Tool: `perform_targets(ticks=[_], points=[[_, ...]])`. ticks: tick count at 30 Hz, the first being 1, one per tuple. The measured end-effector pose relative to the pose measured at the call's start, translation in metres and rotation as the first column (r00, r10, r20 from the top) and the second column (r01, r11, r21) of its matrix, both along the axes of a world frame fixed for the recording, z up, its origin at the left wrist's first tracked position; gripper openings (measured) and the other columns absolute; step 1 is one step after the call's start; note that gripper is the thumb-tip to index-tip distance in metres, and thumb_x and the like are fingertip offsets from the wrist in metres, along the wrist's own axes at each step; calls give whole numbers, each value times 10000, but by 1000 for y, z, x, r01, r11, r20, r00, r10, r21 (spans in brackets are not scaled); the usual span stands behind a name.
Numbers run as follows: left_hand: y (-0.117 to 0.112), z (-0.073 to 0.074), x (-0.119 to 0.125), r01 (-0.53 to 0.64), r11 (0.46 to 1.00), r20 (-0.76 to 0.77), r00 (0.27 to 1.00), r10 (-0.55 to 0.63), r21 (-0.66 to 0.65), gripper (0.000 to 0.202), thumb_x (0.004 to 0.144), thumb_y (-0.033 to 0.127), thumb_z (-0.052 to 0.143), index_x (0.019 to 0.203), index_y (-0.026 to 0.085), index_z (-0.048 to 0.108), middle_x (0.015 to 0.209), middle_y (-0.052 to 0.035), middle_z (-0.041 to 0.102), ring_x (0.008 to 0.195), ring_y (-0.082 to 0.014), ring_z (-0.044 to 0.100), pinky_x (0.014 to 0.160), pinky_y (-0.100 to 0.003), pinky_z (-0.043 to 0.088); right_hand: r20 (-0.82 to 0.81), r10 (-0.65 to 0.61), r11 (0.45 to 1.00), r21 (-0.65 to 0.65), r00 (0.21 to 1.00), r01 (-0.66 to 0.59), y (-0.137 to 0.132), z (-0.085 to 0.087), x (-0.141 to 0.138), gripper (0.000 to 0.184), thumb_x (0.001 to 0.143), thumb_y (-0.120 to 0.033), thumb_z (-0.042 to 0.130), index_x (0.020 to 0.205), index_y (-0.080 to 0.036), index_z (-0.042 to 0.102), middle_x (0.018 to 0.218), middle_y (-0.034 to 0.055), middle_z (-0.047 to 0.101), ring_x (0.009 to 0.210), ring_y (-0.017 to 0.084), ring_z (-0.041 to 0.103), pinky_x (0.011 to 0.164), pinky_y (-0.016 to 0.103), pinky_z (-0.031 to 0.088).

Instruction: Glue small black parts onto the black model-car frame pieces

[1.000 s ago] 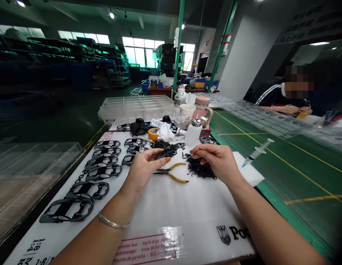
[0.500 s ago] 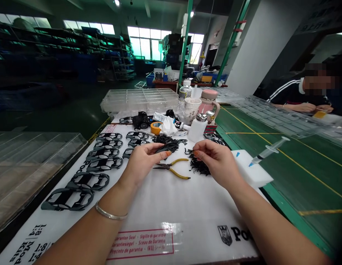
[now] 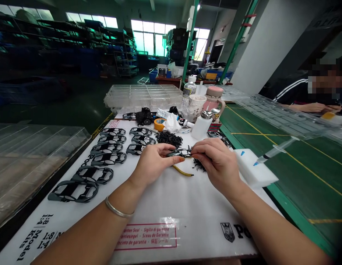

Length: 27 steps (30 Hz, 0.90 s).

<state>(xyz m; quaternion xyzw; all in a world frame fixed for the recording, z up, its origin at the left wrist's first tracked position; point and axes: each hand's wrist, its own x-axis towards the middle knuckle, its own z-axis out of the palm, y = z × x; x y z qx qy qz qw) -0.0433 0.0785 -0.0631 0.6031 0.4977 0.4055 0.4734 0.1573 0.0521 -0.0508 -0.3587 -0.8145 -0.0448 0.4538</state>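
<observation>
My left hand (image 3: 154, 162) and my right hand (image 3: 219, 163) meet over the white board, both pinching a small black plastic car-shaped frame (image 3: 180, 153). Yellow-handled pliers (image 3: 183, 171) lie beneath my hands, with only one handle showing. A small heap of black plastic scraps (image 3: 198, 165) sits partly hidden under my right hand. A larger heap of black scraps (image 3: 169, 139) lies just beyond my hands. Larger black car-shaped frames (image 3: 108, 158) stand in rows left of my left hand.
A clear compartment tray (image 3: 143, 95) stands at the back. Nearby are yellow tape (image 3: 159, 124), a white bottle (image 3: 201, 125) and a pink flask (image 3: 215, 97). A syringe (image 3: 275, 150) rests on a white foam block (image 3: 255, 167). A co-worker's sleeve (image 3: 295, 92) shows at right.
My hands have come together, and my right hand has joined my left on the black frame. They now cover most of the pliers. The view has swung slightly to the right.
</observation>
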Motion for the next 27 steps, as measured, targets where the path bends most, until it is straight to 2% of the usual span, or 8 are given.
perform_targets(ticks=[9, 15, 22, 27], points=[[-4, 2, 4, 12, 1000, 62, 998, -12, -6, 533, 593, 372, 876, 1051, 156, 711, 1036, -93, 732, 1025, -254, 657, 859, -331, 522, 21, 36, 999, -8, 999, -36, 8, -9, -3, 82, 903, -121, 601, 892, -197, 632, 1006, 49, 692, 1051, 218, 567, 943, 418, 459], [-4, 1, 4, -11, 1000, 86, 996, 10, 10, 515, 587, 352, 880, 1039, 171, 711, 999, -76, 742, 976, -238, 669, 827, -317, 516, 22, 17, 999, -43, 1000, -16, 8, -10, -4, 73, 882, -127, 624, 887, -199, 638, 1006, 48, 691, 1073, 224, 567, 945, 419, 472], [-6, -4, 6, -44, 991, 41, 998, 39, 130, 448, 589, 374, 877, 981, 204, 742, 956, -42, 741, 882, -230, 679, 775, -321, 526, 1, 0, 995, -97, 1000, 1, 5, -9, -4, 75, 861, -133, 635, 825, -198, 650, 1018, 45, 686, 1101, 239, 562, 964, 441, 460], [-9, -4, 6, -91, 974, -46, 994, 103, 207, 441, 606, 428, 861, 986, 233, 750, 903, -29, 733, 801, -223, 675, 727, -321, 523, 15, -11, 999, -48, 1000, 12, 3, -9, -5, 74, 861, -123, 624, 842, -194, 634, 988, 47, 692, 1111, 248, 551, 960, 449, 467]])
